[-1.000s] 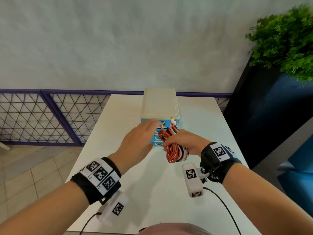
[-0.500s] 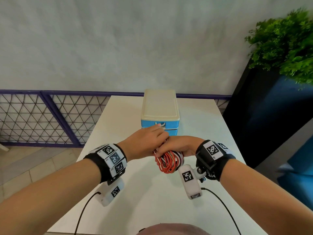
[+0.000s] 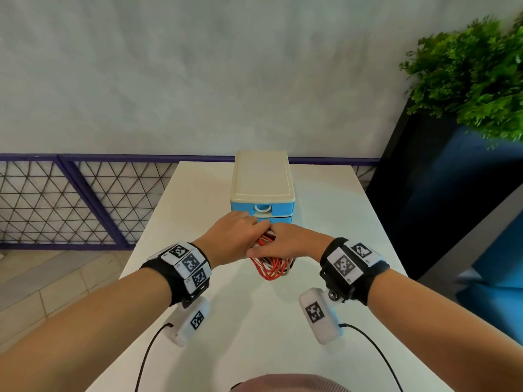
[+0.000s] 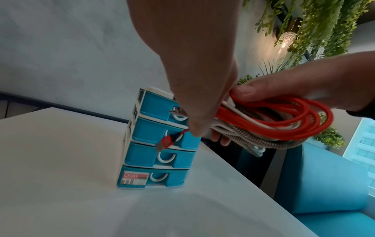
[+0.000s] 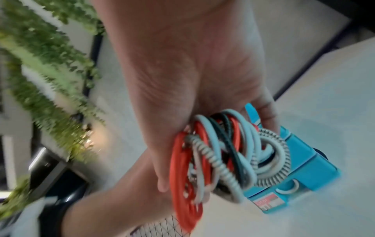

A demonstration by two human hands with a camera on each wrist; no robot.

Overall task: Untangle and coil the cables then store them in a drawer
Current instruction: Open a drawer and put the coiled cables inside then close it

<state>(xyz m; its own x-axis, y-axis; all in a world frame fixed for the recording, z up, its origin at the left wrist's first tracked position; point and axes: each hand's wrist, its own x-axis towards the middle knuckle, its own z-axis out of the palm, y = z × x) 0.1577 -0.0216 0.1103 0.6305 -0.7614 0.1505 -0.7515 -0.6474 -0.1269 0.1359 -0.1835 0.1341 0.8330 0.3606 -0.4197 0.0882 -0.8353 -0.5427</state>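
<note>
You are holding the bundle of coiled cables [image 3: 271, 268] in your right hand [image 3: 288, 241], just in front of the small blue drawer unit [image 3: 262, 190], above the white table [image 3: 254, 321]. Your right fingers are wrapping around the top of the coils while the loops are hanging below your palm; in the right wrist view the red, white and spiral-wrapped grey strands [image 5: 213, 154] are bunching together under your hand [image 5: 192, 80]. Your left hand [image 3: 235, 236] is sitting just to the left of the right one and touching it, with its fingers curling down onto the near-left end of the bundle. In the left wrist view your left hand [image 4: 194, 64] is pinching the strands where they come together, and a red plug [image 4: 165, 142] is dangling from under its fingertips in front of the drawers. The right hand's thumb [image 4: 249, 92] is pressing on top of the red loops [image 4: 284, 121] there.

The drawer unit [image 4: 158, 141] is standing upright near the far middle of the table, with a cream top and 4 blue drawers stacked one above another, all pushed in. A sticker is showing on the lowest drawer front [image 4: 134, 178].

A green plant [image 3: 475, 77] is sitting at the far right, beyond the table's edge
</note>
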